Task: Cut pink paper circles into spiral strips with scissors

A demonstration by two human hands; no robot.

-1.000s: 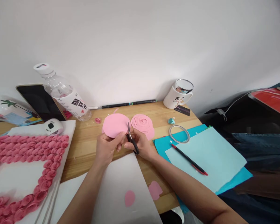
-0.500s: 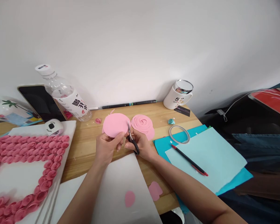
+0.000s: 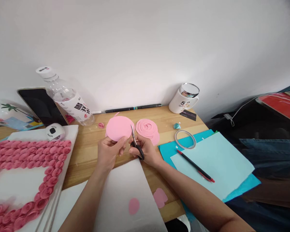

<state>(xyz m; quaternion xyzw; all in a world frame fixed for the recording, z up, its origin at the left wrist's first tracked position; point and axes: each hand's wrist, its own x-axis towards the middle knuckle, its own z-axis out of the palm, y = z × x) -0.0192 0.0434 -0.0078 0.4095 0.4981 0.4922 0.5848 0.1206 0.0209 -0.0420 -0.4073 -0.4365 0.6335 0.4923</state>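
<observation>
Pinched between the thumb and fingers of my left hand is a round pink paper disc, raised over the table. My right hand grips a pair of black-handled scissors; the blades point up along the disc's right edge. Just beyond the right hand lies a spiral-cut pink paper on other pink paper. A small rolled pink paper flower sits left of the disc. Pink paper pieces lie on the white board and on the wood near my right forearm.
Left, a white board carries rows of pink paper roses. Behind stand a water bottle, a phone and a mug. Tape roll, pen and blue paper lie right.
The disc and both hands have shifted very slightly, with the scissor blades still at the disc's right edge. The whole view has moved a touch; nothing was let go.
</observation>
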